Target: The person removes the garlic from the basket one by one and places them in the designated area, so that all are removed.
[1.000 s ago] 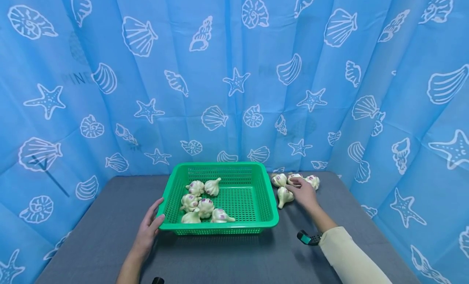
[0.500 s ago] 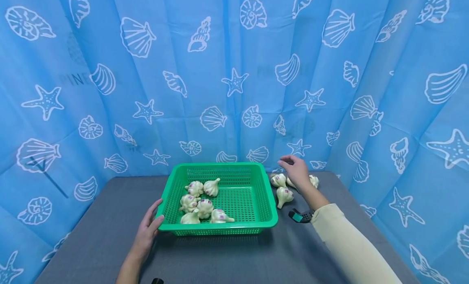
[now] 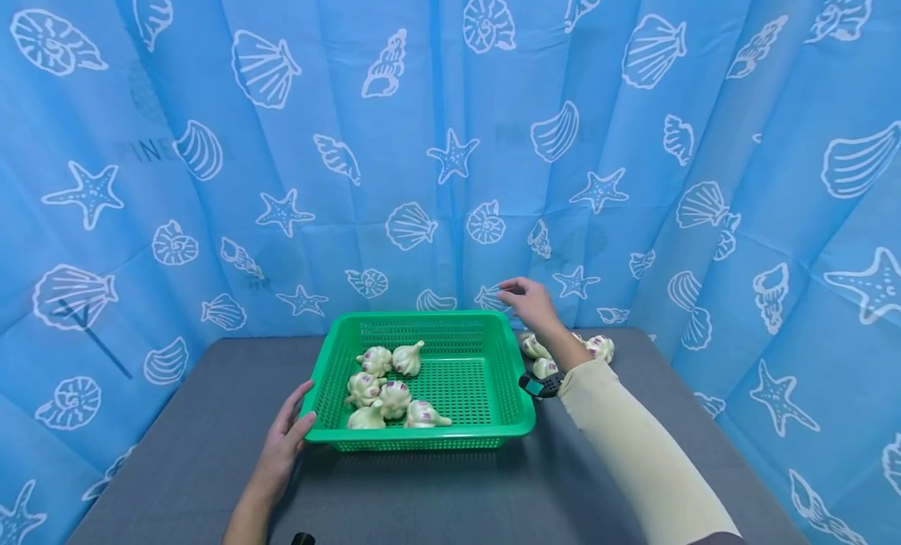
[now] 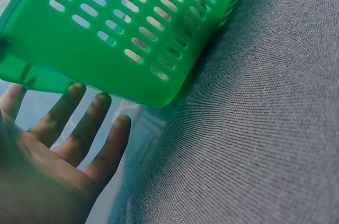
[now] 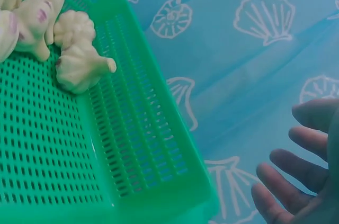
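A green perforated plastic basket [image 3: 422, 434] stands on the table with several garlic bulbs [image 3: 376, 360] gathered in its left half. At its left rim, my left hand [image 3: 278, 447] touches the edge with extended fingers. The left wrist view shows those fingertips [image 4: 100, 102] spread along the rim's underside. My right hand [image 3: 533, 302] is in the air by the basket's far right corner, apart from the rim. Its loosely bent fingers [image 5: 299, 168] hold nothing in the right wrist view. Beneath the right forearm lie more garlic bulbs [image 3: 544, 368], partly hidden by it.
Another garlic bulb [image 3: 601, 347] lies at the table's back right. A blue curtain [image 3: 450, 216] with white shell prints hangs behind and beside the grey table [image 3: 415, 498]. The right wrist carries a black strap [image 3: 542, 385] near the basket's right rim.
My right hand has risen from the garlic bulbs on the right and moved left to the basket's far right corner. The left hand and basket stay in place.
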The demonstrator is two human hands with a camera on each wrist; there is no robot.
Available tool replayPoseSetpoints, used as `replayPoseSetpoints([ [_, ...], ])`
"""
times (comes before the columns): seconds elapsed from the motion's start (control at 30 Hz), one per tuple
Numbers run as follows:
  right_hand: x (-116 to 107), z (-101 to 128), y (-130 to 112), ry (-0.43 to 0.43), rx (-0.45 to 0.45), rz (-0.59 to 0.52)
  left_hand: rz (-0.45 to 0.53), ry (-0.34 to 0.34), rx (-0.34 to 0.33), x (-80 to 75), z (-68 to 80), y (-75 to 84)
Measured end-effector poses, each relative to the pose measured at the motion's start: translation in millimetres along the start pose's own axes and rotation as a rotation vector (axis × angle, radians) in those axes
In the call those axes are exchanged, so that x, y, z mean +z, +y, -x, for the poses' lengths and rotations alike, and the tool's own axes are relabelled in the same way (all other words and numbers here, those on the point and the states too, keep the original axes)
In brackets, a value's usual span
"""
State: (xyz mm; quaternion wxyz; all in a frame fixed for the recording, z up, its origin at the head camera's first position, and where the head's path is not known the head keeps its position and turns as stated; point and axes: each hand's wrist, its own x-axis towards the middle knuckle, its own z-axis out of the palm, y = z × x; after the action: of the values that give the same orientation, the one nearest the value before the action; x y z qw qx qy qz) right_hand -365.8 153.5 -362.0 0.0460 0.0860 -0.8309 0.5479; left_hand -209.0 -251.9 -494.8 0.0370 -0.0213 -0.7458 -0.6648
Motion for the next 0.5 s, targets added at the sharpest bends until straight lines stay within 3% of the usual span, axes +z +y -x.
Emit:
replayPoseSetpoints([
  [0.23,29,-10,5,-0.069,0.074,-0.045,0.005,0.002,-0.013,0.6,-1.4,-0.3],
  [0.5,66,-12,12,-0.156,0.085,-0.082,0.011,0.003,-0.006,0.3,-1.5,-0.8],
])
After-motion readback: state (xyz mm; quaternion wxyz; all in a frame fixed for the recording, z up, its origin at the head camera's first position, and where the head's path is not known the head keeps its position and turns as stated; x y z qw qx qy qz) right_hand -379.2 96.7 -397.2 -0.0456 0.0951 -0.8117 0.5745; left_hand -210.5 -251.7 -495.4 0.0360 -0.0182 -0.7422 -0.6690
